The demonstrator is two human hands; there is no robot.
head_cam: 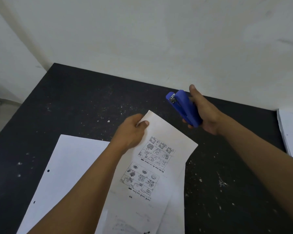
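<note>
Now, stapler [184,107]: right hand [207,114] grips it, mouth pointing 11 o'clock.
sheets [159,166]: left hand [130,132] pinches the corner; square the edges first.

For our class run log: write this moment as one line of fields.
left hand: pinches printed sheets at far corner | right hand: grips blue stapler, apart from sheets | black table: plain sheet at left

Left forearm [85,188], right forearm [260,157]: bare along whole visible length. Left hand [130,132], right hand [205,114]: bare. Wrists bare too. Left thumbnail [145,123] cut short.
</note>
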